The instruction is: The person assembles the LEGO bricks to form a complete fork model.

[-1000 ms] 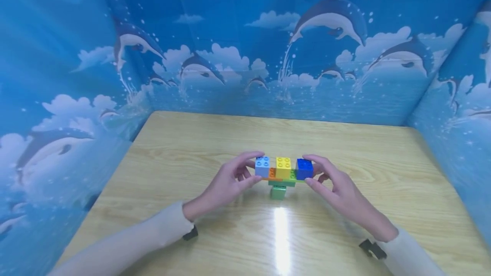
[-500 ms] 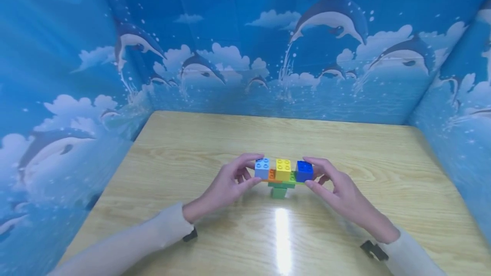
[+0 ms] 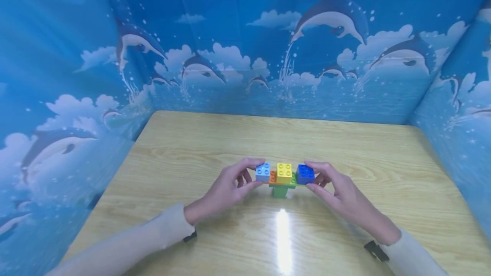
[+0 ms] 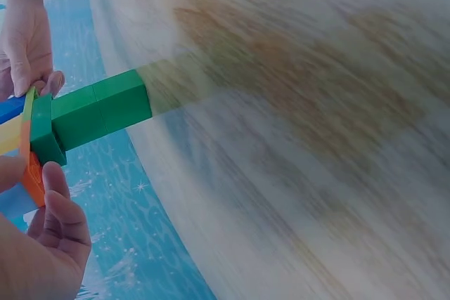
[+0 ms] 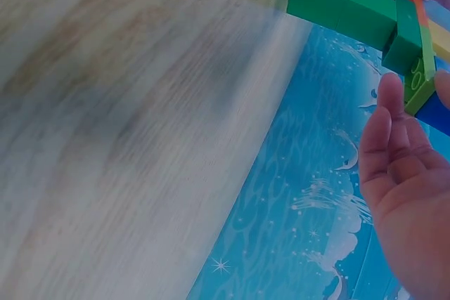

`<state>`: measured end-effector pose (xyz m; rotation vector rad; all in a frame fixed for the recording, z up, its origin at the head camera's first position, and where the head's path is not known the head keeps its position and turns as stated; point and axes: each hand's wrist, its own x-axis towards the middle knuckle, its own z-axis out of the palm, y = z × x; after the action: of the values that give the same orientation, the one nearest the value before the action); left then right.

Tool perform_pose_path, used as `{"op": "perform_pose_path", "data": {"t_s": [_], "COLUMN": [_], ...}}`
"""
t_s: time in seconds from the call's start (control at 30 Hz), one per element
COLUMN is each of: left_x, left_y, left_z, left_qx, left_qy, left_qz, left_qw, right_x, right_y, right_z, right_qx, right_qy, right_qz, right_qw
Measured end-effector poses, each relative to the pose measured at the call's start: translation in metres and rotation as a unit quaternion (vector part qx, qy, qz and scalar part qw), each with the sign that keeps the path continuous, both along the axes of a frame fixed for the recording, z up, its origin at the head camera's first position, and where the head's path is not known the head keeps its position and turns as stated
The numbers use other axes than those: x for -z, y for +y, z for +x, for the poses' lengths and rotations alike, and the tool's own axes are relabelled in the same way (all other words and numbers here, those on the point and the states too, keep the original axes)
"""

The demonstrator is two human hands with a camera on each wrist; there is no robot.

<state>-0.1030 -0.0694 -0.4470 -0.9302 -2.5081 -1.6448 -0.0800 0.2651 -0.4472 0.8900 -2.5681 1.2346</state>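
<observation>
Both hands hold one toy building-block structure, shaped like a T. On its top, in the head view, sit a light blue block (image 3: 262,173), a yellow block (image 3: 284,173) and a dark blue block (image 3: 305,174). Beneath them lie an orange block (image 4: 32,179) and a lime green block (image 5: 420,79), carried by a green column (image 4: 102,108). The column's lower end appears to meet the table. My left hand (image 3: 229,184) pinches the light blue end between thumb and fingers. At the dark blue end, my right hand (image 3: 342,191) pinches likewise.
A light wood-grain table (image 3: 199,139) lies under the hands, with a bright light reflection in front of the structure. Blue dolphin-print curtains (image 3: 238,76) enclose its back and sides. Each sleeve cuff carries a small dark clip-like object (image 3: 376,251).
The blocks on top have shifted slightly down in the head view, both hands moving with them. Less of the green column shows below. Both hands keep their hold.
</observation>
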Motion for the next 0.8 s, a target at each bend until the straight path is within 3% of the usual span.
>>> {"op": "perform_pose_path", "data": {"t_s": [0.5,0.8], "left_x": [0.005,0.012], "left_y": [-0.002,-0.001], "left_z": [-0.001,-0.003], "left_qx": [0.012,0.027], "left_qy": [0.038,0.128], "left_qz": [-0.016,-0.036], "left_qw": [0.9991,0.9907], "right_x": [0.002,0.004], "right_y": [0.0,0.001], "right_z": [-0.002,-0.009], "right_qx": [-0.011,-0.062], "right_qy": [0.056,0.103], "right_qz": [0.027,0.016], "right_qw": [0.998,0.9926]}}
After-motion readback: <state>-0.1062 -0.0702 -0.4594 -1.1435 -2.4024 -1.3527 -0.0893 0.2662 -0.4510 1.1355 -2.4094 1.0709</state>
